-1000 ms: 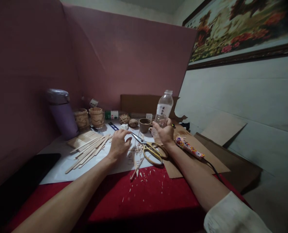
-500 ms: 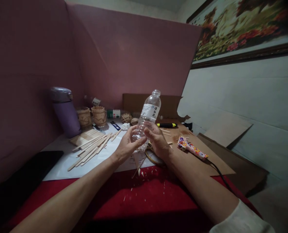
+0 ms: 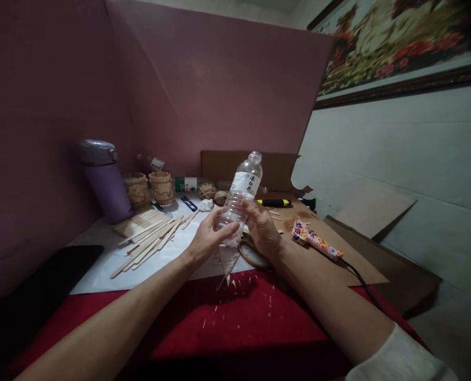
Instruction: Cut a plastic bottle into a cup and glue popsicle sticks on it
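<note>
A clear plastic water bottle with a white label and no cap is held tilted above the table, neck pointing up and to the right. My left hand cups its lower part from the left, fingers curled round it. My right hand grips the same lower part from the right. Under my hands lie gold-handled scissors and a few wooden sticks with chips on the red cloth.
A pile of wooden craft sticks lies on white paper at left. Behind stand a purple flask, two small stick-built cups, twine balls and a yellow-black cutter. A patterned glue gun with cord rests on cardboard at right.
My right hand lifted the bottle from the back of the table and brought it toward me. My left hand left the paper and closed on the bottle's base.
</note>
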`<action>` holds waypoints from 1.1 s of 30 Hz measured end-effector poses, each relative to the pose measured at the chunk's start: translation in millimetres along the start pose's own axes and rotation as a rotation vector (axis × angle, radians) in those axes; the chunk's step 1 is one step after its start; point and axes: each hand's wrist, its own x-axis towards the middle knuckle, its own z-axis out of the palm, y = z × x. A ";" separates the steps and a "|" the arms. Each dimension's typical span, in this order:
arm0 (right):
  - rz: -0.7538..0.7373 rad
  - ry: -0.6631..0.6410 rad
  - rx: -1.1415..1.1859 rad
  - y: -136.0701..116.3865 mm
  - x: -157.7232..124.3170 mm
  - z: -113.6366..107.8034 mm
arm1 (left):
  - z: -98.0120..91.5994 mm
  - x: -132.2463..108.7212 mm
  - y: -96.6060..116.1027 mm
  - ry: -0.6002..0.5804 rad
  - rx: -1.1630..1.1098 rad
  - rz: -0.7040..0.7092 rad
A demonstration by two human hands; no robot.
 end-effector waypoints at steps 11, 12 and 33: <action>0.022 -0.016 0.058 6.2 0.1 -0.4 | 1.1 -1.4 -5.4 -0.017 0.027 0.018; 0.040 -0.020 0.055 5.5 0.1 -0.6 | 0.9 -1.5 -4.7 -0.030 0.041 0.023; 0.076 0.216 0.057 7.0 2.6 -4.9 | -79.1 43.1 -9.6 0.243 1.485 -0.328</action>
